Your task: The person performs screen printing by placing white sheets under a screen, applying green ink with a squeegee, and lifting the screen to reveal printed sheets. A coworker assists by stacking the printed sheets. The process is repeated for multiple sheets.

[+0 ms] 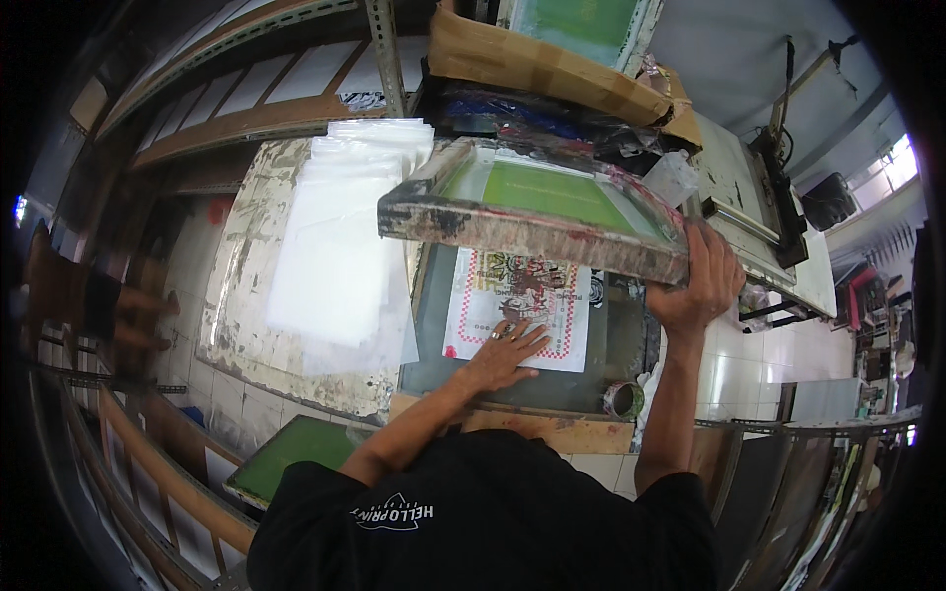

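Note:
My left hand (pixel 499 359) lies flat, fingers spread, on a white printed sheet (pixel 564 345) with a red checkered border and dark lettering. The sheet rests on a dark flat printing bed (pixel 430 340). My right hand (pixel 696 279) grips the near right corner of a screen printing frame (pixel 522 226), fingers wrapped over its ink-stained edge. The frame is raised and tilted above the bed, its green mesh (pixel 540 194) showing. It hides the far end of the sheet.
Left of the bed, a stack of translucent white sheets (pixel 330 261) lies on a paint-worn board (pixel 236 286). A small can (pixel 623 399) stands at the bed's near right corner. Beyond the frame is an open cardboard box (pixel 552 64). A blurred person (pixel 84 295) is at far left.

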`<action>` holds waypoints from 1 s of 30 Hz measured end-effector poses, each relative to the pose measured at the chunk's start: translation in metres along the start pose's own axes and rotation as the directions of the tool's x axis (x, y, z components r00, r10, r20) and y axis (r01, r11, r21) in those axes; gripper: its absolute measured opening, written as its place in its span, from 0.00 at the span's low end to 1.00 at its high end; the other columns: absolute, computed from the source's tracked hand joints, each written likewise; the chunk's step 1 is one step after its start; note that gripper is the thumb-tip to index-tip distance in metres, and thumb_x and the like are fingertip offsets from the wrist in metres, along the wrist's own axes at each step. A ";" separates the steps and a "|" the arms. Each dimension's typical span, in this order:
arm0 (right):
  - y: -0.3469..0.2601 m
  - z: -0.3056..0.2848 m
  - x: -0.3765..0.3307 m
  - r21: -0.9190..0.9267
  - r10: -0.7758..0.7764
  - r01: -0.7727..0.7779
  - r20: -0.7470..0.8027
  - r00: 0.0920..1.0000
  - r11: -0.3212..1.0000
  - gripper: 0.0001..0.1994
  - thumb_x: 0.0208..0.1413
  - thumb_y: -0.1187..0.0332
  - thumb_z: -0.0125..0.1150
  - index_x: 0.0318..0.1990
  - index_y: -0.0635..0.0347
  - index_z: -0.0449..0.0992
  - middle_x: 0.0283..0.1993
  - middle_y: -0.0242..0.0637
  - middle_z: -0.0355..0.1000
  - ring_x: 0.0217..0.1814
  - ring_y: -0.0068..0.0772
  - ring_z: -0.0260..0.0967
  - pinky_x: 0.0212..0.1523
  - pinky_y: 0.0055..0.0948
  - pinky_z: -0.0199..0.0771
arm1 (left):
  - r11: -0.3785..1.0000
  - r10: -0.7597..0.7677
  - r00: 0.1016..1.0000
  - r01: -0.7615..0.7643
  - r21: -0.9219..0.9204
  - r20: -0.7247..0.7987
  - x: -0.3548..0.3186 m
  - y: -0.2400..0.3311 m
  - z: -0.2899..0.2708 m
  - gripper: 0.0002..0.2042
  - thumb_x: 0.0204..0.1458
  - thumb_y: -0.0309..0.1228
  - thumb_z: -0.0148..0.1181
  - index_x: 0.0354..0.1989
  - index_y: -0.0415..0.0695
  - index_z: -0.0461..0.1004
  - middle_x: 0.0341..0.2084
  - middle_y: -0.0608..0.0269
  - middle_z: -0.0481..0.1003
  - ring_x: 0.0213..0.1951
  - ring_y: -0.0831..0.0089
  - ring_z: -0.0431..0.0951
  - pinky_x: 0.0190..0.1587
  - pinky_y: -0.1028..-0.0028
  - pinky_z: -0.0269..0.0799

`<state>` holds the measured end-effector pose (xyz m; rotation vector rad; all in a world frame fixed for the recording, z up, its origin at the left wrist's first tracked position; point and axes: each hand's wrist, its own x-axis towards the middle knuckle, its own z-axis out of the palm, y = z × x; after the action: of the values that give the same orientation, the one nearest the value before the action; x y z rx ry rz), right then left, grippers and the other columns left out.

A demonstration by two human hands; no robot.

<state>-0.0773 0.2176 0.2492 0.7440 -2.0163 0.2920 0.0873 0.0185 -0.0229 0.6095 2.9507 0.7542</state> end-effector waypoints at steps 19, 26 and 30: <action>-0.044 -0.046 -0.148 0.299 -0.005 -0.211 0.585 0.811 0.931 0.41 0.37 0.55 0.64 0.64 0.62 0.72 0.69 0.49 0.64 0.73 0.58 0.56 0.71 0.61 0.48 | 0.438 -0.815 0.358 -0.133 -0.889 -0.456 -0.113 -0.009 -0.031 0.57 0.32 0.28 0.86 0.73 0.31 0.53 0.62 0.52 0.70 0.60 0.63 0.73 0.63 0.64 0.70; -0.027 0.124 -0.084 0.391 -0.071 -0.189 0.561 0.825 0.901 0.45 0.51 0.54 0.71 0.74 0.62 0.58 0.74 0.58 0.55 0.73 0.66 0.53 0.72 0.56 0.53 | 0.599 -0.755 0.348 0.020 -0.800 -0.556 -0.127 -0.024 0.016 0.54 0.30 0.38 0.87 0.67 0.30 0.61 0.51 0.56 0.70 0.55 0.63 0.72 0.60 0.64 0.69; -0.018 0.278 -0.041 0.269 -0.103 -0.068 0.574 0.812 0.961 0.46 0.53 0.59 0.71 0.76 0.57 0.52 0.78 0.54 0.48 0.77 0.64 0.50 0.74 0.56 0.52 | 0.640 -0.747 0.362 0.164 -0.750 -0.558 -0.131 -0.024 0.016 0.54 0.27 0.46 0.86 0.65 0.32 0.65 0.48 0.54 0.71 0.54 0.58 0.72 0.59 0.62 0.68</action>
<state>-0.2444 0.0863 0.0648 1.1363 -2.5832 0.3735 0.2013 -0.0435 -0.0564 -1.0059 2.8692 2.2372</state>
